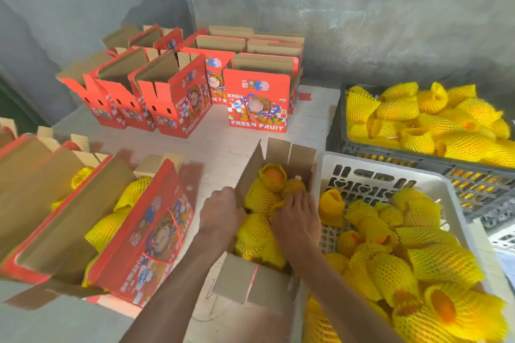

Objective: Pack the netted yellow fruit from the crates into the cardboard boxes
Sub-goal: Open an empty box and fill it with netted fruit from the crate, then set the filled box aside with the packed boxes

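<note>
Left hand (pixel 220 213) grips the open box (pixel 264 281) wall; right hand (pixel 296 220) pinches a netted fruit (pixel 278 207) inside it. Judgement: steady the wall, seat fruit snugly; white crate (pixel 457 203) beside the box.

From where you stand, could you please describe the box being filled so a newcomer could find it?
Start at the white crate of netted fruit at the right. The box stands against its left side, under both hands. Unlike the red printed boxes around it, it shows plain brown flaps.
</note>
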{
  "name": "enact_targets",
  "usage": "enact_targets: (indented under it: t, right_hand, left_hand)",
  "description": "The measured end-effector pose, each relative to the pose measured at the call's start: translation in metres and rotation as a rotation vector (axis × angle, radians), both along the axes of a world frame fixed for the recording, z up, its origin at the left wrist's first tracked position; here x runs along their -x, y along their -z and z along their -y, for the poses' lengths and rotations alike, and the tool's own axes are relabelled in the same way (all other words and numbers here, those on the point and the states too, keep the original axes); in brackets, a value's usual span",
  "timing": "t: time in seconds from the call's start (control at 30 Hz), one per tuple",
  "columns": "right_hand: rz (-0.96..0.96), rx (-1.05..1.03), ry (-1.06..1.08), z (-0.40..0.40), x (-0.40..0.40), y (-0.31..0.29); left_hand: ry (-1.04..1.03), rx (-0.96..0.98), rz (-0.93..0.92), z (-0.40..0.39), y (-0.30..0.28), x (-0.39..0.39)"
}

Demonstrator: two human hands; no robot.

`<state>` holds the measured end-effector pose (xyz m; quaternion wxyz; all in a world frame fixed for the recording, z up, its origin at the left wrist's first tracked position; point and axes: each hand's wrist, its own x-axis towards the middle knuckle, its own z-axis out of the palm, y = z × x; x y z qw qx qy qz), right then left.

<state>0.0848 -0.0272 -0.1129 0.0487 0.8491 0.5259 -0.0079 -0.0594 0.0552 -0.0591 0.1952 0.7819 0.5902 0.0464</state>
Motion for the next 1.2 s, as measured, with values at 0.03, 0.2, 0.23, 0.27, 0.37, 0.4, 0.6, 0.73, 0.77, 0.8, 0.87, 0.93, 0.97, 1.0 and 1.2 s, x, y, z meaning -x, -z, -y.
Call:
enact_targets:
  t: [0.03,0.2,0.23,0.27,0.37,0.4,0.6,0.73,0.77,0.8,0.87,0.93,0.97,1.0,1.2]
  right_hand:
    - [-0.017,0.001,0.013,-0.003,-0.002,-0.001]
    - [-0.024,-0.088,0.024,-0.023,-0.007,-0.004]
    - [-0.063,-0.114,0.064,-0.028,-0.007,-0.003]
    - [-0.107,-0.139,0.117,-0.033,-0.006,-0.002]
    - [-0.25,-0.316,0.253,-0.049,0.004,0.007]
    - [-0.315,-0.397,0.309,-0.053,0.01,0.011]
    - [-0.907,-0.686,0.787,-0.082,0.032,0.036]
    - [-1.305,-0.785,0.951,-0.115,0.034,0.035]
    - [-1.313,-0.829,0.999,-0.126,0.031,0.032]
    - [-1.3,-0.874,1.03,-0.136,0.026,0.03]
    - [-1.265,-0.945,1.063,-0.154,0.017,0.024]
    - [-1.344,-1.012,1.081,-0.173,0.009,0.016]
    - [-1.423,-1.03,1.062,-0.183,0.008,0.011]
    - [-1.499,-1.031,1.019,-0.194,0.007,0.006]
    - [-1.62,-0.954,0.882,-0.265,0.027,-0.036]
  left_hand:
    - [0.01,-0.012,0.002,-0.007,0.002,0.001]
    - [0.02,-0.088,-0.013,-0.054,-0.001,-0.007]
    - [0.023,-0.091,-0.013,-0.067,-0.004,-0.011]
    - [0.029,-0.094,-0.013,-0.08,-0.007,-0.014]
    - [0.066,-0.105,-0.001,-0.12,-0.013,-0.026]
    - [0.083,-0.111,0.0,-0.133,-0.014,-0.029]
    - [0.258,-0.139,0.066,-0.213,-0.01,-0.038]
    - [0.315,-0.117,0.124,-0.257,-0.002,-0.036]
    - [0.309,-0.104,0.143,-0.269,-0.001,-0.034]
    - [0.301,-0.095,0.152,-0.28,0.0,-0.031]
    - [0.291,-0.099,0.153,-0.304,-0.002,-0.029]
    - [0.3,-0.126,0.153,-0.331,-0.009,-0.034]
    - [0.308,-0.143,0.149,-0.344,-0.014,-0.038]
    - [0.319,-0.162,0.14,-0.356,-0.02,-0.042]
    - [0.507,-0.317,0.034,-0.407,-0.056,-0.044]
